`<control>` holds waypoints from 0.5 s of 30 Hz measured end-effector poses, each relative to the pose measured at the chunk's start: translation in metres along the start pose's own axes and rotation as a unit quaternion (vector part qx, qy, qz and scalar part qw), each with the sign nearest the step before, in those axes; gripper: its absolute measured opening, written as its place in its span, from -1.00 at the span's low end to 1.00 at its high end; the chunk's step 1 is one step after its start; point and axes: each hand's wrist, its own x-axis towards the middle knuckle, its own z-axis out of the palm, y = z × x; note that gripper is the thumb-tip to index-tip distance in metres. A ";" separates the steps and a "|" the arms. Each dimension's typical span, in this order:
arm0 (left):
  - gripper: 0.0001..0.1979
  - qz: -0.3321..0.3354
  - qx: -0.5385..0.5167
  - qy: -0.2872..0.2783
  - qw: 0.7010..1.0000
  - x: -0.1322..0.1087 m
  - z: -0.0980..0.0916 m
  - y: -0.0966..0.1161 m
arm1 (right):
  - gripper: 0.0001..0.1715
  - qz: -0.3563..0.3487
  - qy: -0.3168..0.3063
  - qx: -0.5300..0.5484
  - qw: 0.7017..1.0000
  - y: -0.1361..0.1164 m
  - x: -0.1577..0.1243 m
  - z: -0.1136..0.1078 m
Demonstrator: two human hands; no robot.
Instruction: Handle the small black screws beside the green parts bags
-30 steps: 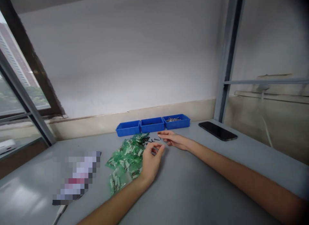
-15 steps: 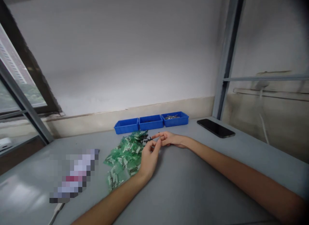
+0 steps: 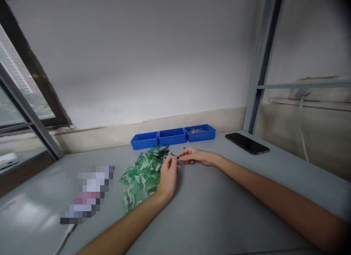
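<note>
My left hand (image 3: 168,176) is closed at the right side of a pile of green plastic bags (image 3: 142,172), its thumb and fingers pinched together. Facing it, my right hand (image 3: 196,156) has its fingertips closed around a small black piece (image 3: 178,158), too small to identify. The two sets of fingertips almost meet there. Whatever the left fingers may hold is hidden. Several loose black pieces, screw-like in shape (image 3: 165,152), lie just behind the hands. Pale and metallic parts show through the green bags.
Three blue bins stand along the wall: left (image 3: 145,141), middle (image 3: 172,137) and right (image 3: 201,133), the last with thin metal pieces. A black phone (image 3: 246,143) lies at right. A blurred-out device (image 3: 89,194) with a white cable (image 3: 65,236) is at left on the grey table (image 3: 219,218).
My fingertips have drawn slightly apart, and a small black piece now shows between them. The right fingers, formerly more spread, have closed into a pinch. The view has shifted slightly.
</note>
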 end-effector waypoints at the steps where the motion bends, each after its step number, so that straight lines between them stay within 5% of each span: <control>1: -0.77 0.000 0.001 0.002 1.000 0.000 0.000 0.000 | -0.73 -0.002 0.007 -0.001 1.000 0.000 0.000 0.000; 7: -0.81 0.000 0.018 -0.015 1.000 -0.002 0.000 0.005 | -0.68 -0.021 0.079 0.053 0.995 0.006 0.004 0.000; 15: -0.80 0.017 0.045 -0.047 0.998 0.000 0.003 0.005 | -0.64 -0.014 0.077 0.063 0.995 0.008 0.004 0.000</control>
